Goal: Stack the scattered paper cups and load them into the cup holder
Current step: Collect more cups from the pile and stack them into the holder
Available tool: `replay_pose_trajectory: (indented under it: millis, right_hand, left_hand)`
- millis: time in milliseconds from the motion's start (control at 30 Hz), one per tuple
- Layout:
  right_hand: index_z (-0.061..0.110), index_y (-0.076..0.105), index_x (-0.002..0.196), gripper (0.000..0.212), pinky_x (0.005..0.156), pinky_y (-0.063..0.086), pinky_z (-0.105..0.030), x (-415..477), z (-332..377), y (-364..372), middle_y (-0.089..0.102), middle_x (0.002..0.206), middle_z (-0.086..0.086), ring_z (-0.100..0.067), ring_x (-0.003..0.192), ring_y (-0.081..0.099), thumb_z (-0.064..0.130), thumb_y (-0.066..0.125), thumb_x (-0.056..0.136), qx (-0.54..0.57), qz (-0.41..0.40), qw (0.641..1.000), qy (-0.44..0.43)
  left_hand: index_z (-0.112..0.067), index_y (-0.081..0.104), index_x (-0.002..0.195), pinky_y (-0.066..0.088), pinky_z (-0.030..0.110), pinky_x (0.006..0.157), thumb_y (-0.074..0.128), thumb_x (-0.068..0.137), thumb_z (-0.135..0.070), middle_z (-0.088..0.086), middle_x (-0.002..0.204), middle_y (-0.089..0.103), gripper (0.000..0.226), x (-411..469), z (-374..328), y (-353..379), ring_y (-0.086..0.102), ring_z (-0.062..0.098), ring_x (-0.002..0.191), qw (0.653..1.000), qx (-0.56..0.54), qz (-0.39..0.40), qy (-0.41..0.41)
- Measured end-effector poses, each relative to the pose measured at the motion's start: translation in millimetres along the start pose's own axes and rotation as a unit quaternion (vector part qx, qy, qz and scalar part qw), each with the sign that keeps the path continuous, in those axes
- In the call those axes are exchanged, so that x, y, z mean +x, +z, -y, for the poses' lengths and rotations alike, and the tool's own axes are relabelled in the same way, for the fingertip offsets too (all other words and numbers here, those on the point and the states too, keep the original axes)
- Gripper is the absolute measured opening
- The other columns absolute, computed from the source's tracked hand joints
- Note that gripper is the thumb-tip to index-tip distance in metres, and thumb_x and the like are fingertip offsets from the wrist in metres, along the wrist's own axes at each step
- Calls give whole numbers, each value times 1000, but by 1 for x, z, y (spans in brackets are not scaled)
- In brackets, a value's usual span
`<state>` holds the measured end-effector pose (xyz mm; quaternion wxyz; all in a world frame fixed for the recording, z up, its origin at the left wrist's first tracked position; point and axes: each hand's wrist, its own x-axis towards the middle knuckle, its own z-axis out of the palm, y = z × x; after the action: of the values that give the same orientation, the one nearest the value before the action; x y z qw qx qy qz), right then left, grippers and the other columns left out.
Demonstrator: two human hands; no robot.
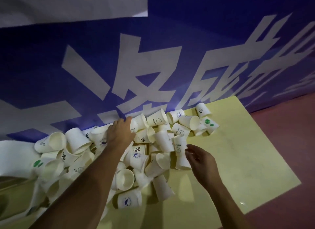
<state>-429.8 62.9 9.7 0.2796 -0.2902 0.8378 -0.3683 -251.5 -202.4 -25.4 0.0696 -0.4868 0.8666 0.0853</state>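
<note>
Several white paper cups (126,176), some printed with "HELLO", "%" or green dots, lie scattered in a heap along the far side of the yellow table (238,160). My left hand (120,131) reaches over the heap to its far edge by the banner. Its fingers and thumb curl round a white paper cup (135,126) that is mostly hidden under the hand. My right hand (200,159) hovers with relaxed, spread fingers just right of a "HELLO" cup (179,148) lying on the pile, holding nothing. No cup holder is in view.
A blue banner with large white characters (153,66) stands right behind the table. More cups (202,110) reach the far right of the heap. The table's right part is bare yellow surface, with a reddish floor (289,135) beyond its edge.
</note>
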Motion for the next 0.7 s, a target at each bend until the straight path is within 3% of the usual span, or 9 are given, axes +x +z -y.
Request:
replay_pose_trajectory:
  millis: [167,233,300,367,467,567,700]
  right_hand:
    - [16,71,121,27,69,44,-4,46,-11,-18,76,108,3,5,85,67,20,70,95,-29,-14,999,20]
    - [14,69,124,34,74,45,-16,73,-13,-27,74,114,-2,-9,88,68,25,73,92,-53,-40,997,27]
    - [11,61,136,57,86,46,-27,104,-16,-34,69,127,-7,-23,107,66,35,79,87,-88,-47,994,37]
    - [9,50,147,85,99,48,-40,134,-18,-36,63,137,-11,-32,125,57,44,86,79,-134,-36,989,48]
    - [15,36,154,107,100,46,-50,168,-23,-28,57,141,-10,-36,130,47,57,86,70,-255,11,966,39]
    - [20,37,149,106,96,43,-50,187,-34,-16,59,136,-7,-34,126,47,64,85,66,-311,38,949,36]
    - [18,46,138,85,96,41,-50,196,-41,-9,62,129,-7,-34,122,49,57,83,72,-323,26,946,1]
  left_hand:
    - [-23,42,143,51,43,95,76,87,-44,10,128,61,68,2,-1,-13,58,28,115,998,-39,17,-36]
    - [-24,43,146,51,43,93,75,88,-42,11,132,58,68,-8,2,-24,56,31,118,994,-95,-14,-49]
    - [-27,43,148,51,41,91,73,91,-42,11,137,53,67,-24,6,-34,55,30,119,977,-196,-54,-60]
    - [-35,42,149,52,39,89,71,94,-41,5,139,50,62,-40,8,-43,55,26,119,934,-339,-72,-88]
    - [-52,38,148,57,34,75,64,100,-34,-2,138,52,57,-56,4,-48,62,19,111,819,-551,-39,-157]
    - [-55,44,138,58,32,67,63,101,-26,-4,129,59,51,-64,0,-45,67,18,103,746,-641,-30,-181]
    - [-36,45,128,58,30,65,70,96,-17,9,117,69,44,-70,3,-41,70,19,91,710,-677,-61,-186]
